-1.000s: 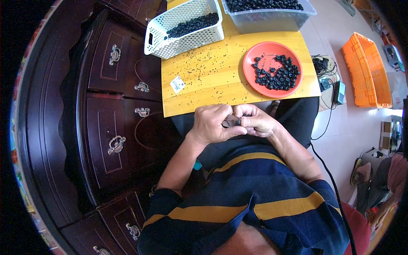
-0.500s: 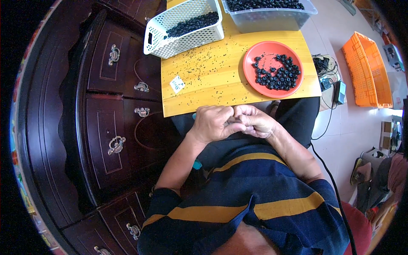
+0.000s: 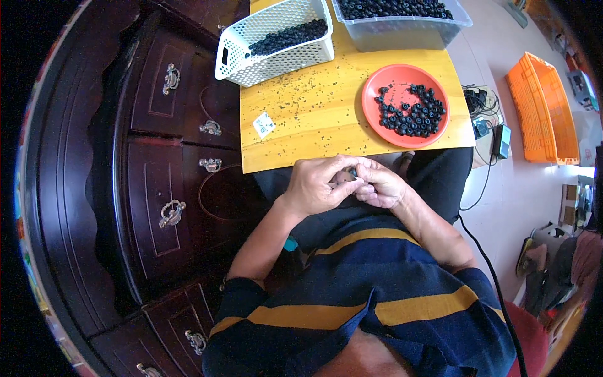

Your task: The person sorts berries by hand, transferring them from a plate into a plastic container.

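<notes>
Evidently, nearer the body than the smooth round red plate (image 3: 377, 81) of hollow-centred black pieces (image 3: 414, 120), left hand (image 3: 315, 185) and right hand (image 3: 384, 186) together pinch a small dark piece (image 3: 353, 171).

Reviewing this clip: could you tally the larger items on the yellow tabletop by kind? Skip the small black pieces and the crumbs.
White perforated plastic basket: 1
Clear rectangular plastic bin: 1
Red round plate: 1
Small white square patch with dark markings: 1
Total: 4
</notes>
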`<state>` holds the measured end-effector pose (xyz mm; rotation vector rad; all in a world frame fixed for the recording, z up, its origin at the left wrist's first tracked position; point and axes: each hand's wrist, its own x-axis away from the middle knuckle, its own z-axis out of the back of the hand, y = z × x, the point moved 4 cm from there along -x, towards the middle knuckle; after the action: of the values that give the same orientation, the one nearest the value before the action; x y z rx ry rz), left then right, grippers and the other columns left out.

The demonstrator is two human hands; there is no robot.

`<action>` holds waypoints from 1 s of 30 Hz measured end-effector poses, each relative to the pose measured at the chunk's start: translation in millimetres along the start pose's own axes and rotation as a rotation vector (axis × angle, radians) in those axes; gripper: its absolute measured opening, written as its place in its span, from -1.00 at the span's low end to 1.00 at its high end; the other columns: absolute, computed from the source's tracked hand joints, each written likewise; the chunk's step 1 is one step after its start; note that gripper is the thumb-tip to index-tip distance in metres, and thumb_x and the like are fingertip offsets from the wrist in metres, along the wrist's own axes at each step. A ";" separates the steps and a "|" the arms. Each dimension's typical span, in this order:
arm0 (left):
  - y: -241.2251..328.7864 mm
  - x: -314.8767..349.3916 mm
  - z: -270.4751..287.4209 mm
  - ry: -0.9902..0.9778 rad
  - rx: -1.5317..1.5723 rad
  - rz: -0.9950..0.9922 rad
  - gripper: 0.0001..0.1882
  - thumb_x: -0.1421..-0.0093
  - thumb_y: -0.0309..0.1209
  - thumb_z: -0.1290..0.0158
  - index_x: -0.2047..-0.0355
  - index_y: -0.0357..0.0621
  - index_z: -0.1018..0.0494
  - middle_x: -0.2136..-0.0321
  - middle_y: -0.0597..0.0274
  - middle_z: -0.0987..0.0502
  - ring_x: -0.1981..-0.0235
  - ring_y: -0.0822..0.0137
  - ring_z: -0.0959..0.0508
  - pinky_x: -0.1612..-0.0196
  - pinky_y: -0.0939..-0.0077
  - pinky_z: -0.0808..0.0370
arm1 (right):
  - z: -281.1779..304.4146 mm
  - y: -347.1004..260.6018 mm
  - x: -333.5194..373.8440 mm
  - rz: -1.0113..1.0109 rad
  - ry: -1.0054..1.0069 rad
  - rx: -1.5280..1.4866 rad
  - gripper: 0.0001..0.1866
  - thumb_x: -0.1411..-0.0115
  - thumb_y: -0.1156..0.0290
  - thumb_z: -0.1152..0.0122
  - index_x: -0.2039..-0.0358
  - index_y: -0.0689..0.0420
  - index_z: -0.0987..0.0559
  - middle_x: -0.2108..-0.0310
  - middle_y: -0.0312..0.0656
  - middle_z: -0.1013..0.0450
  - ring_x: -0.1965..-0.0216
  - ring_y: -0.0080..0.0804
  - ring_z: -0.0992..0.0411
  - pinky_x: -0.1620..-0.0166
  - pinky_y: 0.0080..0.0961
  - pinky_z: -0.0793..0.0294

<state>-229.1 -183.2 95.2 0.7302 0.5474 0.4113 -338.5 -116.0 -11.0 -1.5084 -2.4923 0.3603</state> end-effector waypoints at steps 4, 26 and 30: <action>-10.9 -7.5 12.7 -0.148 -0.131 0.077 -0.68 -0.04 -0.28 -0.36 0.25 -0.14 -0.57 0.59 0.18 -0.58 0.59 0.28 -0.61 0.49 0.42 -0.51 | 11.8 8.1 -0.2 -0.043 0.122 -0.071 -0.67 -0.36 0.11 -0.17 0.07 0.10 -0.51 0.53 -0.51 -0.23 0.62 -0.78 -0.14 0.63 -0.85 -0.16; 3.2 5.8 -5.4 -0.157 -0.387 0.193 -0.59 -0.11 -0.17 -0.25 0.05 -0.02 -0.57 0.50 0.20 -0.62 0.48 0.15 -0.64 0.38 0.23 -0.57 | -7.5 -9.4 -5.7 0.113 0.269 -0.339 -0.55 -0.42 0.21 0.06 -0.15 0.27 -0.44 -0.13 0.01 -0.45 -0.18 -0.13 -0.38 -0.27 -0.13 -0.35; -5.4 13.4 -8.2 -0.084 -0.458 0.158 -0.62 -0.06 -0.27 -0.25 0.09 -0.04 -0.57 0.50 0.17 -0.62 0.45 0.09 -0.64 0.37 0.17 -0.57 | -7.4 -2.6 -7.8 0.083 0.325 -0.338 -0.59 -0.43 0.23 0.10 -0.14 0.22 -0.47 -0.10 -0.04 -0.47 -0.17 -0.16 -0.39 -0.26 -0.07 -0.34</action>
<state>-222.6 -175.6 81.9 0.3475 0.2990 0.6253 -335.0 -123.3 -3.5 -1.6364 -2.3150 -0.2902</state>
